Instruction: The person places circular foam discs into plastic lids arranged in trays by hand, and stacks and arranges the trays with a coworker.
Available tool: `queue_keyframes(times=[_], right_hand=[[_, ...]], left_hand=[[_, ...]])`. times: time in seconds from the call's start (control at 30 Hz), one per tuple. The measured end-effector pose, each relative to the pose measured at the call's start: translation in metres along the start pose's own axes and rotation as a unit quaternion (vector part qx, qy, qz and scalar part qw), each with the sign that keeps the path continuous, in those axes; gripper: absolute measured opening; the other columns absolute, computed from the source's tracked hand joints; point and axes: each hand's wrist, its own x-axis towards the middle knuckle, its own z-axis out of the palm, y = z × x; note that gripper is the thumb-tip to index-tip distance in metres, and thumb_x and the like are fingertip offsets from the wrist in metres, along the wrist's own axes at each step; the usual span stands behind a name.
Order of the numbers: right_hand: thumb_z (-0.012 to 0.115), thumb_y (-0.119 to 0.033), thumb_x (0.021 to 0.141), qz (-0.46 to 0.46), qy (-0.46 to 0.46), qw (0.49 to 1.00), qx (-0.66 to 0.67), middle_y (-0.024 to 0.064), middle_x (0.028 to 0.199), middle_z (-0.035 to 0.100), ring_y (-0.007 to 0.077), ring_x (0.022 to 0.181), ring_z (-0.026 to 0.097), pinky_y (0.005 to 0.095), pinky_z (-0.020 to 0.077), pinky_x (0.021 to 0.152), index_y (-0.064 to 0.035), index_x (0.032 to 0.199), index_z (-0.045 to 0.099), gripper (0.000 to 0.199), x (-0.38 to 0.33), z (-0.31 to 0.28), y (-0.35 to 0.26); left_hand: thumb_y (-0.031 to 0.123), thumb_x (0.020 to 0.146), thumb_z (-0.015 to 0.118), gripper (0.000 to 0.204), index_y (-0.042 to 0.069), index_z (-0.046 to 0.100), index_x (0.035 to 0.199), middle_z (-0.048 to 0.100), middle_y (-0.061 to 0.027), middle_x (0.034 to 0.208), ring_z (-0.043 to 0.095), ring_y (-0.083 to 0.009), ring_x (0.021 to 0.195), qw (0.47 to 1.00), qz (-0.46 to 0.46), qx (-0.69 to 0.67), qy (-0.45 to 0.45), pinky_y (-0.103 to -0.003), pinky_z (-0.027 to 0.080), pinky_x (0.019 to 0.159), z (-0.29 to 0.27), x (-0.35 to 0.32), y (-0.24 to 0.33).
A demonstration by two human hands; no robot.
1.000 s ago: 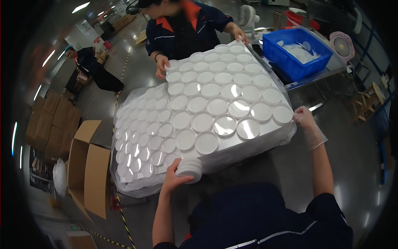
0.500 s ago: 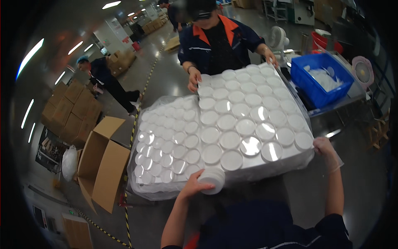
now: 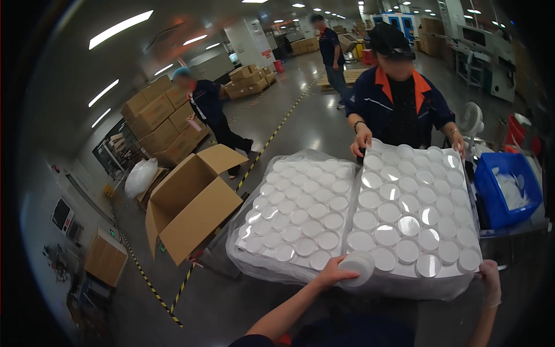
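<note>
My left hand (image 3: 332,274) is closed round a short stack of white round lids (image 3: 356,266), held at the near edge between two groups of lids. My right hand (image 3: 490,277), in a thin translucent glove, pinches the near right corner of a white sheet (image 3: 417,276). Rows of shiny white round lids (image 3: 408,250) cover this sheet. Across from me, a co-worker's two hands (image 3: 362,137) hold its far corners. To its left, a second layer of similar lids (image 3: 298,217) lies on a white sheet wrapped in clear plastic film (image 3: 254,267).
An open cardboard box (image 3: 199,222) stands left of the lids, by black-and-yellow floor tape (image 3: 263,153). A blue bin (image 3: 491,202) with white pieces sits at the right, near a fan (image 3: 471,118). Stacked cartons (image 3: 165,124) and a walking person (image 3: 211,110) are farther left.
The view has swung left, so the lids and sheets appear farther right and more of the hall shows. Both my hands and the co-worker's keep their holds.
</note>
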Motion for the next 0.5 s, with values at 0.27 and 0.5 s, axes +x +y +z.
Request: queue_keyframes(times=[0.27, 0.5], right_hand=[[0.056, -0.023, 0.073, -0.103, -0.088, 0.982, 0.130, -0.0048, 0.050, 0.041, 0.0034, 0.041, 0.035, 0.0185, 0.0258, 0.037, -0.0098, 0.059, 0.049, 0.020, 0.002, 0.014, -0.018], [0.055, -0.021, 0.074, -0.143, -0.102, 0.980, 0.095, -0.0057, 0.051, 0.036, 0.0034, 0.043, 0.033, 0.0203, 0.0223, 0.039, -0.0106, 0.059, 0.047, 0.020, -0.022, 0.093, -0.084]], left_hand=[[0.014, 0.070, 0.068, 0.040, -0.003, 0.055, 0.104, 0.060, -0.0079, 0.093, 0.057, -0.0147, 0.084, 0.988, 0.047, -0.143, 0.041, -0.027, 0.047, 0.075, 0.005, -0.001, 0.007], [0.013, 0.071, 0.063, 0.042, -0.005, 0.051, 0.107, 0.059, -0.0125, 0.097, 0.059, -0.0212, 0.088, 0.977, 0.113, -0.176, 0.044, -0.033, 0.049, 0.076, -0.080, -0.026, 0.046]])
